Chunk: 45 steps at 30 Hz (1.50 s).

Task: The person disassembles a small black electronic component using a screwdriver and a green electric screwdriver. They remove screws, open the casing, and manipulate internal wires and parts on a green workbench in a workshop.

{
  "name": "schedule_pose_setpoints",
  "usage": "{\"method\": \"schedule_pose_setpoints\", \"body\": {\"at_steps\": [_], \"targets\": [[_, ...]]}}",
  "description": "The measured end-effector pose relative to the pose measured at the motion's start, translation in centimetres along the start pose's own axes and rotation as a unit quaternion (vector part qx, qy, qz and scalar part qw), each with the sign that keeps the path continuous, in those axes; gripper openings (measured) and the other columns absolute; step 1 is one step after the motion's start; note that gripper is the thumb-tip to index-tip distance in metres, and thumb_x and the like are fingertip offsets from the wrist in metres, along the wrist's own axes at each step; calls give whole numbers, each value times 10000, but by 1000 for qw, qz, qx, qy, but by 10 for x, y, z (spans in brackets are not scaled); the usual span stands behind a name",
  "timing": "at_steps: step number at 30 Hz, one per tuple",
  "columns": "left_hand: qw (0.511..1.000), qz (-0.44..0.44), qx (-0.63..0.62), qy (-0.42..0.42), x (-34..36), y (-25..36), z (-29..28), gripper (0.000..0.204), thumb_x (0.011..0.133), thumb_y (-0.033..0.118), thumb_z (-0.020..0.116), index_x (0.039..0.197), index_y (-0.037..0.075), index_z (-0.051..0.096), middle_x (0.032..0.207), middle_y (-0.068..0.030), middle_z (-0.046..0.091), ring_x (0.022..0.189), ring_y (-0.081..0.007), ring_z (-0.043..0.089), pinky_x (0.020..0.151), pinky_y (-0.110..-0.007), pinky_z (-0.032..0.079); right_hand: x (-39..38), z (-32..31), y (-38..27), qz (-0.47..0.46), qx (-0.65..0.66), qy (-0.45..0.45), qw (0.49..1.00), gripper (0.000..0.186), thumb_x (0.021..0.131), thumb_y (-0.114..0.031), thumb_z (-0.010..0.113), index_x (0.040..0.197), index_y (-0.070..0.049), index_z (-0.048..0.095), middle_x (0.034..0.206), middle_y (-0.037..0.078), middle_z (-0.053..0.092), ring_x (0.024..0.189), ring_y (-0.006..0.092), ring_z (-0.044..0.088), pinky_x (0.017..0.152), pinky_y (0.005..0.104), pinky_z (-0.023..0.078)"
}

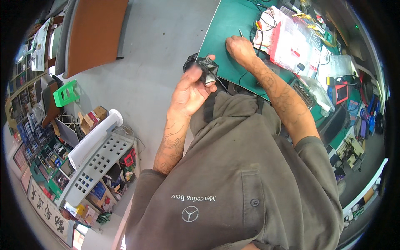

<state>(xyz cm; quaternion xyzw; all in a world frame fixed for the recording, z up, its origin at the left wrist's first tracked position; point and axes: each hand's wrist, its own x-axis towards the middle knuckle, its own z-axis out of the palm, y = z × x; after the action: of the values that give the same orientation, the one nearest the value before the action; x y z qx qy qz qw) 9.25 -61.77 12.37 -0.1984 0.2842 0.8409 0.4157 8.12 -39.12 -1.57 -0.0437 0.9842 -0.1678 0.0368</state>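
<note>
My left hand (189,93) is raised off the left edge of the green-topped table, its fingers and thumb closed around a crumpled black plastic-like bundle (208,68). The bundle has shiny folds and a pale grey patch low down. A thin dark strand slants from it toward the table edge. On the green tabletop (225,46) rests my right hand (242,51), with curled fingers. Just beyond its knuckles shows a slim metal tip (241,32); whatever else the fingers hold is hidden. Black cable (266,31) loops beside this hand.
Right of my right hand lies a clear plastic case (291,43) with red edges. Farther right are a red-and-black device (341,92) and assorted tools. On the left stand a brown panel (96,35), a green stool (66,93) and a perforated grey rack (98,162).
</note>
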Motion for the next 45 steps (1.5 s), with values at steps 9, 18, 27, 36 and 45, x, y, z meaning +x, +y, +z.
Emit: {"method": "schedule_pose_setpoints", "body": {"at_steps": [9,18,27,36,45], "targets": [[989,-86,-42,-111,13,4,56,548,1003,369,488,1388,-17,422,1061,-99,604,701,-148,495,650,-323,496,-60,-149,-64,196,600,184,754,186,953,-146,589,1029,13,650,968,90,686,906,151,659,811,289,518],[962,-118,227,-96,17,-76,102,379,1012,421,470,1080,61,568,958,-9,534,841,-127,550,672,-325,523,-108,-171,-58,114,675,297,666,124,1019,-129,406,1119,-57,402,957,200,661,855,269,660,804,362,526],[943,-117,263,-170,62,-45,37,461,969,208,558,1333,-53,452,1138,-193,617,1005,-263,654,931,-371,528,-111,-146,4,214,852,278,389,75,1003,-175,476,1020,-105,496,750,49,509,663,219,510,647,399,457],[953,135,207,173,35,38,-102,550,812,-89,423,1352,15,420,1336,-250,477,1215,-351,538,1007,-468,483,-135,-149,41,272,828,256,417,71,959,-185,572,969,-134,523,756,7,503,686,181,497,690,374,431],[872,-49,338,351,-33,-106,-201,311,901,131,505,1193,104,608,1163,-40,619,1079,-162,551,869,-326,446,-122,-146,23,283,815,196,466,78,978,-175,543,1013,-114,509,759,6,493,709,173,504,717,370,439]]}}
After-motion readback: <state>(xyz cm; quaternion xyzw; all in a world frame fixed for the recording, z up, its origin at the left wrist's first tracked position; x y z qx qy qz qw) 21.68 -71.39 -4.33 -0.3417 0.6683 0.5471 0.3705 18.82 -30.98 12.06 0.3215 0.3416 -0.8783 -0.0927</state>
